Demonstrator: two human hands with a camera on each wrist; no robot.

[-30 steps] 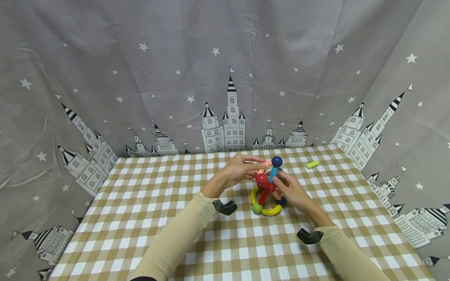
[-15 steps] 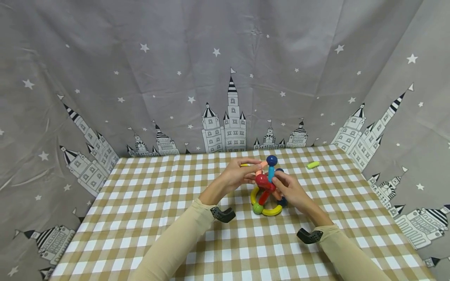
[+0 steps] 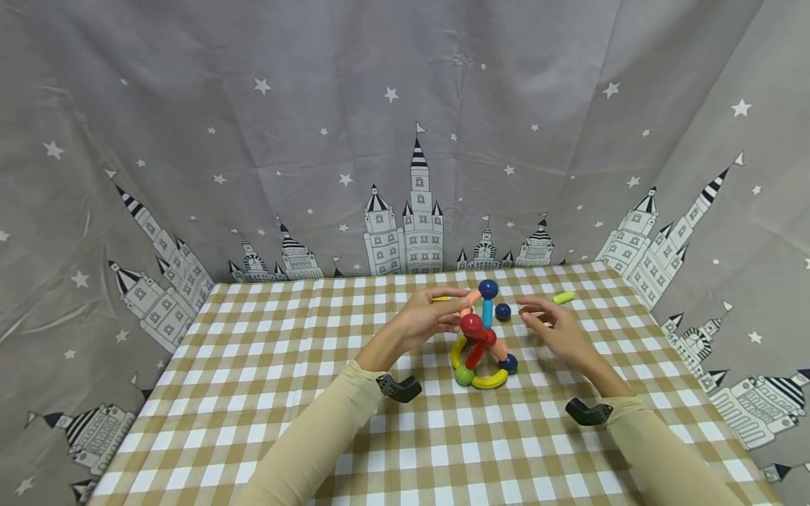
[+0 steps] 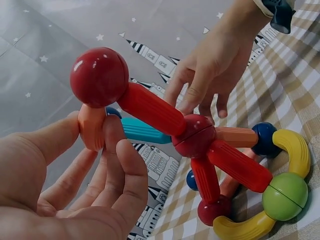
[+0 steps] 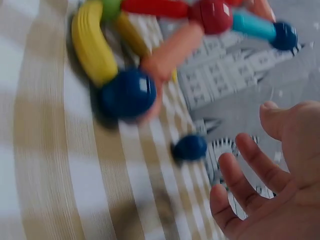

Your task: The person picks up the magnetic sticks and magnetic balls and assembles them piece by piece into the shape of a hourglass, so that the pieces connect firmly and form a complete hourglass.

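A structure of magnetic sticks and balls stands on the checked cloth. Its base has curved yellow sticks (image 3: 490, 380), a green ball (image 3: 465, 375) and a blue ball (image 3: 508, 363). Above a central red ball (image 4: 194, 136), a red stick (image 4: 152, 109) leads to another red ball (image 4: 100, 76), and a light-blue stick (image 3: 487, 313) rises to a dark blue ball (image 3: 488, 289). My left hand (image 3: 420, 314) pinches an orange stick (image 4: 92, 128) below that outer red ball, between thumb and finger. To the structure's right, my right hand (image 3: 562, 337) is off it, fingers loosely bent, holding nothing.
A loose blue ball (image 3: 503, 312) lies behind the structure, near my right fingertips. Farther right is a yellow-green stick (image 3: 563, 297). Part of a yellow piece (image 3: 441, 299) shows behind my left hand. A grey castle-print curtain (image 3: 316, 140) borders the table.
My right hand has let go of the light-blue stick and moved right. The top blue ball has shifted slightly left. My left hand keeps its pinch on the orange stick.
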